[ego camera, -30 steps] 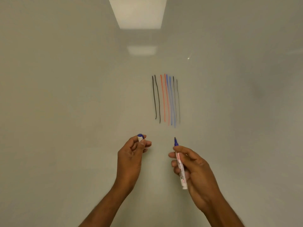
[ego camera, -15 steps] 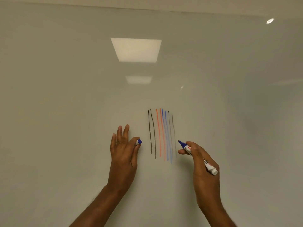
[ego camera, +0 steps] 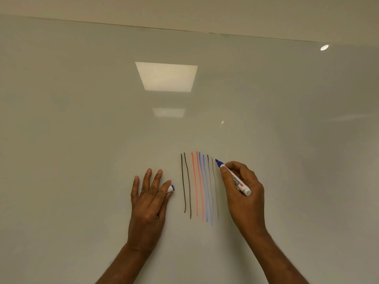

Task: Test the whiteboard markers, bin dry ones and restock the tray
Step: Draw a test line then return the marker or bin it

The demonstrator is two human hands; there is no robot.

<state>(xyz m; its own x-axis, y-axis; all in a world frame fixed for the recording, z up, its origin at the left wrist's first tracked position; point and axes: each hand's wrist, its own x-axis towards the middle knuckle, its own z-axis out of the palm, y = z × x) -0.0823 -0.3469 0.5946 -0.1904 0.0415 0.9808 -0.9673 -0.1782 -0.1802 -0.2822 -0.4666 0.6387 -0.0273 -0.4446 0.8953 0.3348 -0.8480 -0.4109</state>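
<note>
A blue marker (ego camera: pixel 233 177) is gripped in curled fingers of the right hand (ego camera: pixel 244 193), tip at the drawn lines' (ego camera: pixel 199 185) upper right. Left of the lines, the cap (ego camera: pixel 171 188) is pinched by the left hand (ego camera: pixel 149 199), remaining fingers spread.

We see the left hand (ego camera: pixel 148 203) flat on the whiteboard (ego camera: pixel 82 140), left of the strokes (ego camera: pixel 199 185), apparently pinching a cap (ego camera: pixel 171 189). The right hand (ego camera: pixel 244 193) holds the marker (ego camera: pixel 233 177) just right of them.
</note>
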